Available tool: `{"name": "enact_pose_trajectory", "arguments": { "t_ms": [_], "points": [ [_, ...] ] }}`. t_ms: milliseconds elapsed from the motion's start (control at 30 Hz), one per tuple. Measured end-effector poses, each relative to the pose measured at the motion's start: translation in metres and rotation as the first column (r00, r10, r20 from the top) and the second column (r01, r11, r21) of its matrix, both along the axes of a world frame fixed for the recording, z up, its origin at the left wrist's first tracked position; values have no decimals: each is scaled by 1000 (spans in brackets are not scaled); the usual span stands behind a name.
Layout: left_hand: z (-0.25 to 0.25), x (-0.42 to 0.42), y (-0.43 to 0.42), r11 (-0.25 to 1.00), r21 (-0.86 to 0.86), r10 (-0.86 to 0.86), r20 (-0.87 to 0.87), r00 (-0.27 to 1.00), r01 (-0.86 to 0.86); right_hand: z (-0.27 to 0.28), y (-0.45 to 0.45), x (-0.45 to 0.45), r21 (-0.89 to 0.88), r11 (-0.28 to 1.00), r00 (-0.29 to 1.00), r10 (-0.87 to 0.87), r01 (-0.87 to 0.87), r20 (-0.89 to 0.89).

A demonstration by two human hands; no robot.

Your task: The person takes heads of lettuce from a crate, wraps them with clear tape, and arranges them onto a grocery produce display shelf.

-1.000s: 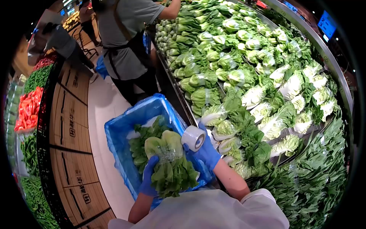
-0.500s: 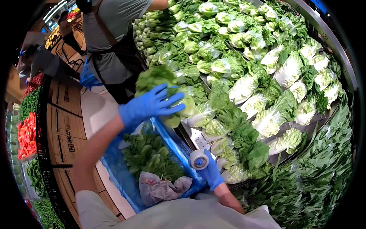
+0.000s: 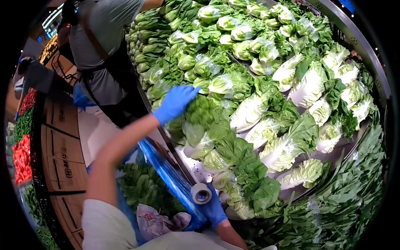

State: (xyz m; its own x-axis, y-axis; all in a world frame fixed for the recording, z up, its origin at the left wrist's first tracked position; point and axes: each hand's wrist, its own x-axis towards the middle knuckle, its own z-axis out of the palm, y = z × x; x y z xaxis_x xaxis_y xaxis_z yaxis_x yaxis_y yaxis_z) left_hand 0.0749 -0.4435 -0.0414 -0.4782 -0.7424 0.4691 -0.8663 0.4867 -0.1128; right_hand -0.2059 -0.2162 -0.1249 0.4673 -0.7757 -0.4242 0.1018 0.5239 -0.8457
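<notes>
My left hand (image 3: 177, 104), in a blue glove, reaches over the display with its fingers on a leafy green bunch (image 3: 200, 112) that is slightly blurred. The bunch lies among wrapped lettuces at the near left edge of the shelf. Lower down, my right hand (image 3: 213, 208), also gloved, holds a roll of clear tape (image 3: 201, 193) beside the metal shelf edge. Below my left forearm stands a crate lined with blue plastic (image 3: 166, 168), holding loose green lettuce (image 3: 146, 187) and a crumpled printed cloth or bag (image 3: 156, 221).
Wrapped cabbages (image 3: 310, 85) and long leafy greens (image 3: 350, 187) fill the display on the right. A person in an apron (image 3: 100, 54) stands at the upper left, with another person (image 3: 37, 77) farther off. Red peppers (image 3: 21, 158) top a wooden stand (image 3: 62, 158) at left.
My left hand has carried the bunch from above the crate to the shelf, moving right and lower over the display. The tape roll stays in my right hand. The view has shifted right.
</notes>
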Motion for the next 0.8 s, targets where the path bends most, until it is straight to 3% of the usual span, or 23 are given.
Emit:
{"name": "enact_pose_trajectory", "arguments": {
  "t_ms": [33,100,133,167,200,267,300,333,367,400,433,467,533,600,633,667,700,733,767,800],
  "points": [
    [-35,-15,14,987,-14,152,-283,947,-162,-3,-5,1,-182,981,991,41,-64,-125],
    [-86,-32,28,899,-58,345,-518,783,-435,-13,-14,1,-416,864,879,60,-282,-473],
    [-97,-39,34,879,17,398,-577,713,-476,12,-20,7,-393,910,937,-14,-133,-349],
    [-106,-45,40,853,96,452,-627,634,-513,-5,-19,4,-164,986,996,2,-18,-94],
    [-115,-48,41,853,107,457,-623,634,-510,-38,-17,1,30,999,996,-28,26,81],
    [-127,-51,43,909,209,340,-874,347,-361,-55,-16,-2,233,972,965,-94,36,245],
    [-129,-54,46,908,213,343,-873,347,-362,-43,-22,-1,527,848,859,-316,65,403],
    [-129,-56,49,893,255,388,-856,343,-372,-35,-26,0,764,645,697,-551,7,459],
    [-130,-58,53,876,297,431,-837,338,-381,-34,-23,1,764,645,699,-549,6,459],
    [-132,-60,57,875,296,431,-837,336,-383,-30,-19,3,520,847,851,-353,114,388],
    [-133,-62,62,857,393,502,-780,374,-332,-24,-17,4,258,960,955,-171,107,241],
    [-133,-64,63,830,481,558,-717,418,-282,-15,-15,5,-1,999,998,-54,54,8],
    [-123,-65,55,764,610,625,-622,471,-208,3,-25,8,-268,937,922,116,-225,-369],
    [-123,-65,54,770,605,617,-629,472,-202,-39,-14,10,-104,977,967,165,-188,-194],
    [-128,-63,54,764,612,625,-627,466,-202,-31,-14,13,-299,934,950,104,-194,-293],
    [-143,-56,53,832,547,535,-752,385,-90,-24,-14,16,-475,856,920,2,-205,-393],
    [-136,-54,59,847,524,514,-763,391,-89,-28,-14,18,-371,920,962,20,-124,-272],
    [-124,-54,68,847,522,525,-799,293,-94,-33,-14,20,-249,967,989,8,-46,-150],
    [-109,-51,70,846,524,532,-824,193,-97,-10,-17,19,-335,932,966,51,-137,-255],
    [-97,-45,68,889,426,457,-850,263,-168,-1,-19,19,-303,944,977,67,-128,-204]
  ]
}}
